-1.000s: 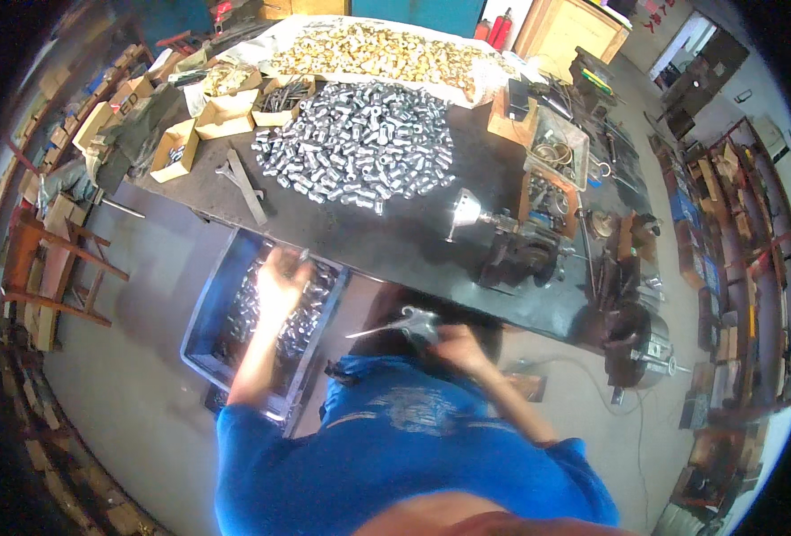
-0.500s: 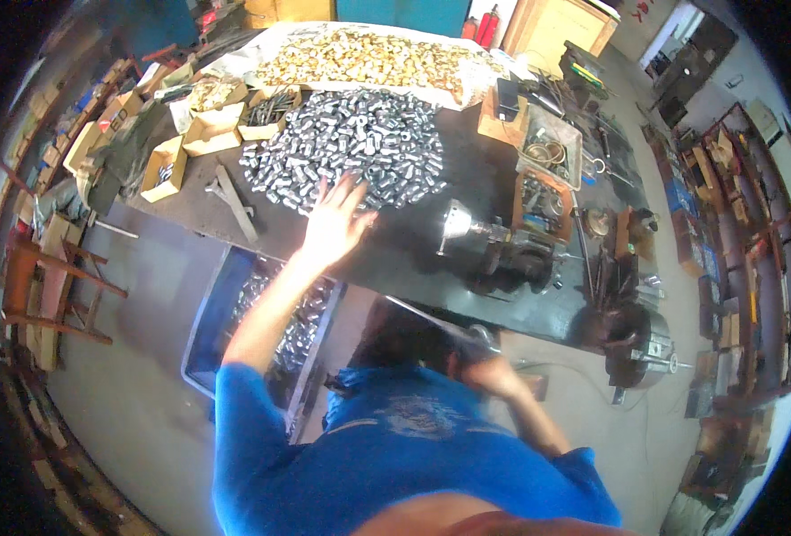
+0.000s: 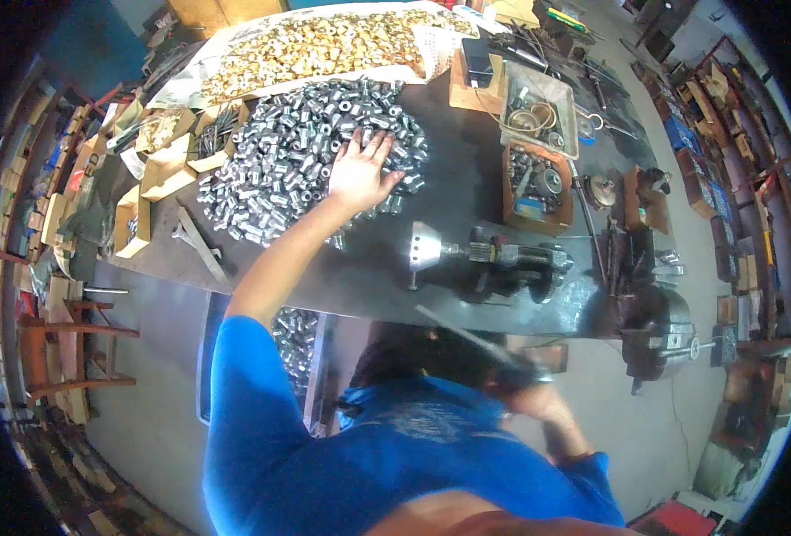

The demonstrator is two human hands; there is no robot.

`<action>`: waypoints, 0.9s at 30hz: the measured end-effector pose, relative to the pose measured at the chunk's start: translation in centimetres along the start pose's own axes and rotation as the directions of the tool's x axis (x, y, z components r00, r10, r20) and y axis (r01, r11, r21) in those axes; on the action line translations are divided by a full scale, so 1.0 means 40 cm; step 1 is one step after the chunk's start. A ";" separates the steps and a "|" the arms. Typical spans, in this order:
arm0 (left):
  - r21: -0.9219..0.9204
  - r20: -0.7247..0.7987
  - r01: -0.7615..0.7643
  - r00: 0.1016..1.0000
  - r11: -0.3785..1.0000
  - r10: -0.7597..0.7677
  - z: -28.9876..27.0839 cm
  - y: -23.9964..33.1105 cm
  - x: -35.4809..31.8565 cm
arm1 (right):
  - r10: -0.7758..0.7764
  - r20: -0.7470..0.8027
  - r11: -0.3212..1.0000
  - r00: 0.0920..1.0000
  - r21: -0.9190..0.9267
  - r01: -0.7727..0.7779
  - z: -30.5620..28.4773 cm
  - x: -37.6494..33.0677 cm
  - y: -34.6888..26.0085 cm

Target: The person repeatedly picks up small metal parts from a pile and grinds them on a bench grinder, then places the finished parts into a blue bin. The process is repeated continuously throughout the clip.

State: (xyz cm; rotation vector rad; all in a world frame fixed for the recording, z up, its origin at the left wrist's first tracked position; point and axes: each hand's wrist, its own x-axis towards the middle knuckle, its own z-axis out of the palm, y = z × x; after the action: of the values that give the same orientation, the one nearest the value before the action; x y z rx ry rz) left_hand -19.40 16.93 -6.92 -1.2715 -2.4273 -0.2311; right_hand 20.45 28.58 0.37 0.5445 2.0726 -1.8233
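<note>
My left hand [image 3: 364, 175] reaches over the table with its fingers spread. It lies on the right part of a heap of small silver metal fittings [image 3: 275, 165], each like a short hollow nut; nothing shows gripped in it. Low at the right, beside my body, my right hand [image 3: 538, 399] is closed round a dark-handled tool with a long thin rod [image 3: 462, 332]. The rod points up and left toward the table edge. Motion blurs this tool, so its exact kind is unclear. A blue bin [image 3: 206, 357] holding more silver fittings [image 3: 295, 344] stands below the table edge, partly behind my left arm.
A metal fixture with a round perforated head [image 3: 426, 247] lies at the table's right. Behind the heap, brass-coloured fittings [image 3: 315, 45] cover a white sheet. Small card boxes [image 3: 167, 170] and a wrench [image 3: 200, 246] are at the left; a parts box [image 3: 538, 192] and a chuck-like machine [image 3: 659, 335] are at the right.
My left hand has moved forward and right, from the heap's near edge onto the fittings. The right hand and its tool have shifted slightly right and down in view. The whole view has shifted too.
</note>
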 end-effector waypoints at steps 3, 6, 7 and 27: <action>-0.029 0.146 -0.024 0.989 0.999 0.028 0.008 0.041 0.032 | -0.236 -0.038 0.933 0.971 -0.288 0.216 -0.119 -0.038 -0.062; -0.111 0.150 0.014 0.989 0.994 0.003 0.044 0.093 0.053 | -0.252 -0.219 0.968 0.943 -0.074 0.241 -0.179 -0.045 -0.286; -0.194 0.209 0.054 0.978 0.980 -0.013 0.024 0.127 0.069 | -0.266 -0.301 0.957 0.916 -0.200 0.212 -0.195 -0.035 -0.329; -0.251 -0.107 -0.018 0.994 0.968 -0.010 -0.059 0.071 -0.021 | -0.218 -0.109 0.810 0.970 -0.574 0.118 -0.315 0.604 -0.466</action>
State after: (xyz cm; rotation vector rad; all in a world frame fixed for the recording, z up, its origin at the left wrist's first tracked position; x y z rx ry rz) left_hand -16.01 17.17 -5.22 -1.3299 -2.3587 -0.6084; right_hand -9.63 40.68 6.54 0.3641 2.6959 -1.1576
